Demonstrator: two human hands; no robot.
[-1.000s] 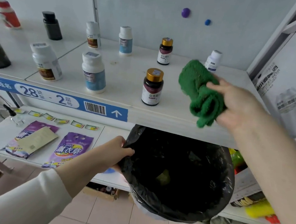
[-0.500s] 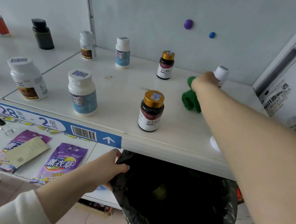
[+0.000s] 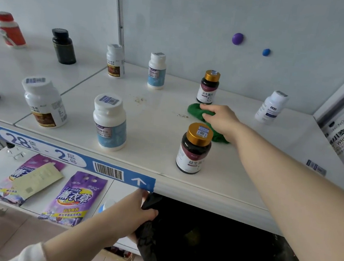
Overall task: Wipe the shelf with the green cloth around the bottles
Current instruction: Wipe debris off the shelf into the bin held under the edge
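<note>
The right hand (image 3: 220, 120) grasps the bunched green cloth (image 3: 196, 110) and holds it down on the shelf (image 3: 157, 124), between the rear gold-capped bottle (image 3: 208, 87) and the front gold-capped bottle (image 3: 193, 149). The cloth's long axis runs rear left to front right. Loose crumbs (image 3: 182, 116) lie just left of it, so the coming stroke probably goes leftward. The left hand (image 3: 135, 213), below the shelf's front edge, clutches the rim of a black bag (image 3: 208, 249).

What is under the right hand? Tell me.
The green cloth, bunched on the shelf, ends sticking out. Its middle and the shelf beneath are hidden by the right hand.
</note>
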